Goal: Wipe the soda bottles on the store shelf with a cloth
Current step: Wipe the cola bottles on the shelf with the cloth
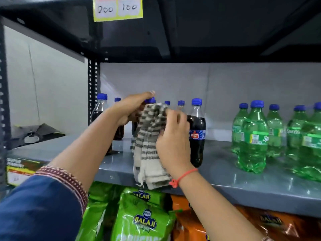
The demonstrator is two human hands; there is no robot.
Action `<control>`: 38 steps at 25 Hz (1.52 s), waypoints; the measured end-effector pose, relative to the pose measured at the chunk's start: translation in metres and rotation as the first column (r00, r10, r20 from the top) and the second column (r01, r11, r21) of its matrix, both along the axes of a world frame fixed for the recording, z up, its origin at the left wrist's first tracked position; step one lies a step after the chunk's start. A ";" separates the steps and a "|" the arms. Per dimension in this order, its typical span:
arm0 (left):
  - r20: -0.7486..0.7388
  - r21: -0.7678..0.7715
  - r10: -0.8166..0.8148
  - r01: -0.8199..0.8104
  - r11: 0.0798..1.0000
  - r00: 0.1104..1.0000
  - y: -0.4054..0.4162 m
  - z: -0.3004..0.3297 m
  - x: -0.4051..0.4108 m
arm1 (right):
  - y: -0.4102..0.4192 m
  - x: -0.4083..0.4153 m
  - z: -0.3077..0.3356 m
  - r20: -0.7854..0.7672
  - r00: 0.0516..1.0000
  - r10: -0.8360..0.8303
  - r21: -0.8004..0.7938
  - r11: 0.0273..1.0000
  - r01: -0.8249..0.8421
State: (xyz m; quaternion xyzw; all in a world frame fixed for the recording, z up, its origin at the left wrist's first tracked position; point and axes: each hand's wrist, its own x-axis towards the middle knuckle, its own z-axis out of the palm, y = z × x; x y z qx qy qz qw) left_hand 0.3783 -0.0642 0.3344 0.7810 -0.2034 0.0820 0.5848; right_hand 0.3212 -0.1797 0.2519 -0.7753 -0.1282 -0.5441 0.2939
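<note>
Gripping: my left hand (132,108) clamps a cola bottle (149,101) at centre frame.
Right hand (172,134): closed on the striped cloth (149,141) pressed to it.
Labels: "Sprite" bottles (253,136) right; "BALAJI" bags (144,220) below; tag (118,8) "200", "100".

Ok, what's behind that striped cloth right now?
A dark cola bottle: only its blue cap and a dark sliver show beside the striped cloth. The left hand grips its top and the right hand presses the cloth on. Label and base are covered.
</note>
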 end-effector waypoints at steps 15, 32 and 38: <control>-0.099 0.121 -0.160 0.172 0.978 0.982 0.013 0.021 0.005 | 0.008 0.001 -0.001 0.138 0.986 -0.094 -0.921 0.354 0.163; -0.115 0.220 -0.170 0.192 0.957 0.979 0.014 0.024 0.007 | -0.008 0.025 0.028 0.206 0.978 0.017 -0.978 -0.025 0.206; -0.123 0.213 -0.168 0.191 0.958 0.978 0.014 0.024 0.004 | -0.009 0.022 0.030 0.239 0.971 0.010 -0.970 -0.051 0.239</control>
